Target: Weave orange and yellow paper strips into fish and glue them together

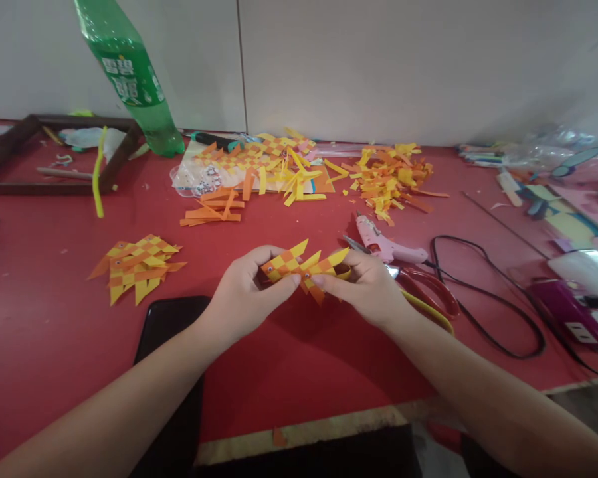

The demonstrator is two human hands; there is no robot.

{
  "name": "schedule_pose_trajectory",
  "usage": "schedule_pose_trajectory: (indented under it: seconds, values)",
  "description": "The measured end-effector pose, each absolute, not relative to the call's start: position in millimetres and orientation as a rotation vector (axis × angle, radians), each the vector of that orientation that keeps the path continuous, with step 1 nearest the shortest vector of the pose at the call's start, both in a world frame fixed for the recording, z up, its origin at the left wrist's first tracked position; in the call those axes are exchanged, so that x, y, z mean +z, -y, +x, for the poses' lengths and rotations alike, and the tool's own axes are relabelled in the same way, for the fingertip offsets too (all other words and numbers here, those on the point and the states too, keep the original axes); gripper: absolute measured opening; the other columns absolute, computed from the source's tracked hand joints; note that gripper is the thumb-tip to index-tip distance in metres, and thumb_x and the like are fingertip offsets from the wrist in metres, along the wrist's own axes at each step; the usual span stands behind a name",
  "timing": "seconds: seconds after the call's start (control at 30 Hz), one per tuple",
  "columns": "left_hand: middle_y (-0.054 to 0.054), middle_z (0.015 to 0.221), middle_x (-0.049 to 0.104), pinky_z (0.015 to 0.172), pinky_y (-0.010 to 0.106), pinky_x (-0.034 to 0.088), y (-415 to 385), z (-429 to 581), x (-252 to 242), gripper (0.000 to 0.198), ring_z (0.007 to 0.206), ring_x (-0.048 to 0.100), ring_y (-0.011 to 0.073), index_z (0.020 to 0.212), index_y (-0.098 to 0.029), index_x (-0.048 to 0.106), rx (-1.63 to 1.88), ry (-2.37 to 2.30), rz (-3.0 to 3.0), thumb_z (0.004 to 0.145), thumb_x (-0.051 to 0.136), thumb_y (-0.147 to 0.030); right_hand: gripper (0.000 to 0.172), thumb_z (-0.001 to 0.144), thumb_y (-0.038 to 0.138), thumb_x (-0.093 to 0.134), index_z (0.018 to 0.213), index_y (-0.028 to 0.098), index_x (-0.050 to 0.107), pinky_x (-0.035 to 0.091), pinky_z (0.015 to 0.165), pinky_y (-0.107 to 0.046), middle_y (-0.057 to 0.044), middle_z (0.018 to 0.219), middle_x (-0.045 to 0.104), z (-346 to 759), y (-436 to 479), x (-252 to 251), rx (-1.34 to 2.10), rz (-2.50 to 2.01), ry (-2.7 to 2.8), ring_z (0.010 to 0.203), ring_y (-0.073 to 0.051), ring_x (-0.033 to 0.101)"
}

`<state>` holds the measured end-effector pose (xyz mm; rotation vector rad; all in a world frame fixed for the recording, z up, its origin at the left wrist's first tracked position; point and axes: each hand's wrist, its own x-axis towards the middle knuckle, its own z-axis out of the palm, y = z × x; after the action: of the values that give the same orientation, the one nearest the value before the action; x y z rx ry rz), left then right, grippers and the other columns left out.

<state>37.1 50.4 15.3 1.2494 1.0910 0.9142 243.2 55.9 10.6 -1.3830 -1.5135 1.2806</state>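
Two woven paper fish in orange and yellow check are held up between my hands, above the front of the red table. My left hand [252, 285] pinches the left paper fish [284, 263], its thumb along the lower edge. The right paper fish [319, 269], with a small round eye, is gripped by my right hand [363, 282] between thumb and fingers. The two fish touch or overlap in the middle; the fingers behind them are hidden. More woven paper fish [142, 262] lie in a small pile to the left.
A black phone [172, 325] lies under my left forearm. Beyond my right hand are a pink glue gun [389, 245] with a looping black cord [478, 282] and red-handled scissors [431, 292]. Paper strips [389, 176], a green bottle [134, 79] and a brown frame [30, 189] stand or lie farther back.
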Motion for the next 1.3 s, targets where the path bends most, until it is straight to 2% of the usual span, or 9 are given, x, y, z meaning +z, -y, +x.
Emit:
schedule_pose_trajectory:
  seconds: [0.3, 0.53, 0.8, 1.1, 1.3]
  values:
    - [-0.003, 0.075, 0.066, 0.063, 0.021, 0.048, -50.4, 37.8, 23.4, 0.015, 0.066, 0.059, 0.0105, 0.083, -0.018, 0.064, 0.928, -1.182, 1.384, 0.079, 0.074, -0.029, 0.029, 0.07, 0.044, 0.077, 0.072, 0.018, 0.062, 0.046, 0.055, -0.027, 0.0, 0.068, 0.064, 240.3, -56.3, 11.9, 1.252, -1.364, 1.579, 0.06, -0.012, 0.057]
    - [-0.003, 0.073, 0.065, 0.059, 0.018, 0.049, -49.9, 38.9, 25.4, 0.017, 0.064, 0.06, 0.0096, 0.085, -0.018, 0.063, 0.92, -1.199, 1.365, 0.076, 0.074, -0.027, 0.029, 0.071, 0.044, 0.077, 0.074, 0.019, 0.062, 0.048, 0.056, -0.028, -0.002, 0.071, 0.066, 242.2, -55.3, 9.9, 1.252, -1.362, 1.582, 0.061, -0.013, 0.059]
    - [-0.002, 0.078, 0.069, 0.058, 0.018, 0.049, -50.0, 38.3, 18.1, 0.024, 0.064, 0.063, 0.0099, 0.093, -0.019, 0.065, 0.901, -1.202, 1.299, 0.077, 0.077, -0.032, 0.017, 0.074, 0.027, 0.075, 0.075, 0.02, 0.06, 0.049, 0.057, -0.023, 0.002, 0.07, 0.064, 237.4, -56.0, 15.1, 1.332, -1.176, 1.554, 0.061, -0.01, 0.06]
    - [0.0, 0.081, 0.072, 0.058, 0.021, 0.051, -46.7, 37.6, 18.6, 0.023, 0.066, 0.066, 0.0131, 0.095, -0.019, 0.067, 0.858, -1.19, 1.325, 0.079, 0.075, -0.033, 0.023, 0.073, 0.034, 0.077, 0.082, 0.02, 0.061, 0.045, 0.053, -0.023, 0.003, 0.068, 0.062, 240.3, -54.7, 10.3, 1.401, -1.235, 1.485, 0.059, -0.01, 0.057]
    - [0.002, 0.084, 0.072, 0.063, 0.023, 0.053, -46.9, 38.5, 17.1, 0.023, 0.071, 0.068, 0.0153, 0.096, -0.019, 0.066, 0.877, -1.173, 1.382, 0.079, 0.075, -0.032, 0.023, 0.074, 0.039, 0.077, 0.077, 0.019, 0.066, 0.047, 0.053, -0.026, -0.002, 0.071, 0.068, 241.1, -54.9, 12.9, 1.37, -1.254, 1.518, 0.06, -0.013, 0.059]
